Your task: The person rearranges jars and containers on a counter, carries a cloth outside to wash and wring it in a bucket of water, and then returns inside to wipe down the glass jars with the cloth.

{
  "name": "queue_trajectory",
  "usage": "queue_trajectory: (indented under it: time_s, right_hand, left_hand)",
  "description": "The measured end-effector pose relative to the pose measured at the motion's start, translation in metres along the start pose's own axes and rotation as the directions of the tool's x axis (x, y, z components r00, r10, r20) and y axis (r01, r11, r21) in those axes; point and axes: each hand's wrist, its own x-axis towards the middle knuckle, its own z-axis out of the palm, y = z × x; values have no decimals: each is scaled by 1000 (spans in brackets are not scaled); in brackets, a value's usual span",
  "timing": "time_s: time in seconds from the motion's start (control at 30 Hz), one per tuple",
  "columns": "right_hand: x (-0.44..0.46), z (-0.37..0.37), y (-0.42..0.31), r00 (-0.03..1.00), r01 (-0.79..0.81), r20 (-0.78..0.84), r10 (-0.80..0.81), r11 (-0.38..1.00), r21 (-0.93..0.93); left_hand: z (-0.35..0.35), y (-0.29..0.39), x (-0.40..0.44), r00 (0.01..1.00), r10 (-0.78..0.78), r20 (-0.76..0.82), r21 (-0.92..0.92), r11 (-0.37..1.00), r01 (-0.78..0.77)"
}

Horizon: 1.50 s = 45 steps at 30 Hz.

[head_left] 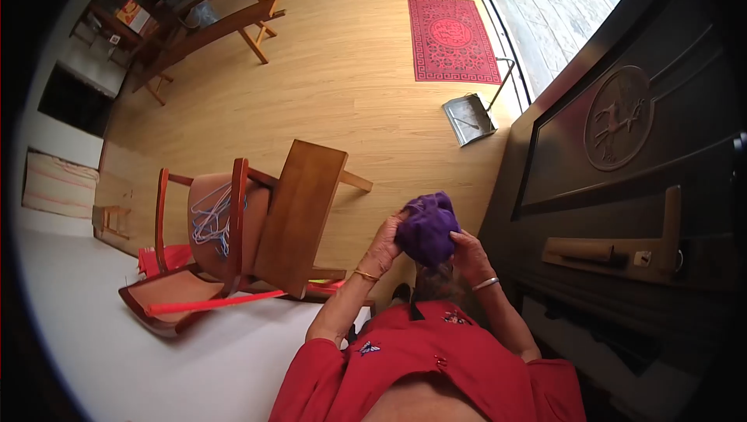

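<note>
A bunched purple cloth [426, 235] is held up in front of my body, between both hands. My left hand [385, 241] grips its left side, fingers closed on the fabric. On the opposite side, my right hand [470, 257] pinches the cloth's right edge. The folds hide some of my fingertips. Whether the cloth is a garment or a rag cannot be made out. Below it, wood floor shows, along with part of my dark shoe [401, 292].
Left stands a wooden chair [240, 220] with several hangers [214, 224] on its seat, beside a wooden bench [299, 212]. A dark door [615, 189] stands close on my right. Farther off are a metal dustpan [470, 119], a red mat [453, 39] and a long bench [210, 37].
</note>
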Motion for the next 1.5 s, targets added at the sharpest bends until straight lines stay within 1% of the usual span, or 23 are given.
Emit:
queue_trajectory:
  time_s: [0.1, 0.17, 0.2, 0.23, 0.3, 0.33, 0.37, 0.4, 0.53, 0.6, 0.63, 0.67, 0.7, 0.73, 0.77, 0.8, 0.87, 0.93, 1.0, 1.1, 1.23, 1.43, 1.5]
  right_hand:
    - [68, -64, -15, 998, 11, -68, -10, 1000, 24]
    - [105, -88, -36, 992, -50, -120, 47, 998, -22]
    - [111, -87, -51, 990, -46, -131, 46, 999, 1]
    - [120, -83, -68, 973, -35, -229, 32, 999, -7]
    - [140, -80, -103, 937, -5, -348, -4, 1000, -27]
    - [148, -82, -120, 934, 8, -358, -15, 1000, -20]
    - [158, -83, -138, 919, 11, -393, -21, 1000, -28]
    - [169, -83, -158, 906, 16, -422, -31, 999, -38]
    - [212, -84, -216, 864, 70, -495, -86, 996, -50]
    - [234, -83, -240, 861, 123, -492, -127, 992, -40]
    - [245, -80, -251, 842, 158, -518, -149, 987, -27]
    - [257, -77, -260, 822, 193, -543, -170, 981, -15]
    - [268, -75, -267, 817, 205, -548, -180, 979, -15]
    - [280, -77, -274, 785, 225, -594, -179, 974, 4]
    - [292, -82, -279, 750, 247, -637, -177, 969, 22]
    - [306, -98, -281, 731, 253, -657, -183, 967, 13]
    - [326, -117, -272, 650, 254, -744, -153, 967, 24]
    - [329, -113, -266, 496, 174, -865, -79, 985, 9]
    - [335, -114, -261, 418, 134, -908, 0, 989, 62]
    - [345, -94, -248, 304, 155, -950, 70, 980, 121]
    - [383, -62, -252, 338, 253, -938, 77, 953, 169]
    - [451, -59, -300, 342, 304, -930, 136, 920, 246]
    - [471, -65, -321, 298, 319, -941, 162, 912, 259]
  left_hand:
    - [-25, 53, 53, 992, 5, -124, -100, 995, -17]
    - [-23, 89, 71, 977, 148, -151, -48, 986, -157]
    - [-18, 106, 74, 949, 185, -256, 6, 982, -190]
    - [-10, 117, 75, 879, 431, -203, 441, 842, -311]
    - [-44, 158, 104, 840, 343, -420, 186, 939, -290]
    - [-58, 175, 112, 829, 350, -437, 204, 936, -287]
    - [-40, 186, 106, 815, 489, -311, 461, 827, -321]
    - [-52, 204, 116, 824, 422, -379, 282, 900, -331]
    - [-69, 254, 146, 762, 335, -554, -14, 911, -412]
    - [-93, 276, 167, 702, 301, -645, -19, 913, -408]
    - [-96, 289, 179, 606, 239, -759, -27, 918, -395]
    - [-134, 293, 188, 586, 381, -715, 139, 899, -415]
    - [-108, 304, 187, 508, 558, -657, 648, 762, 1]
    - [-66, 316, 188, 519, 695, -497, 855, 292, 428]
    - [-78, 330, 212, 564, 643, -518, 816, 569, 100]
    - [-113, 351, 241, 586, 542, -602, 602, 790, -113]
    - [-176, 404, 315, 601, 218, -769, -41, 921, -387]
    - [-132, 445, 363, 531, 180, -828, 24, 958, -287]
    - [-107, 483, 421, 657, 150, -739, 15, 978, -207]
    - [-44, 538, 511, 801, 180, -571, 206, 976, -73]
    - [34, 583, 655, 917, 115, -382, 253, 967, -16]
    - [152, 595, 815, 922, 147, -359, 511, 858, 62]
    - [174, 600, 854, 962, 62, -267, 529, 843, 93]
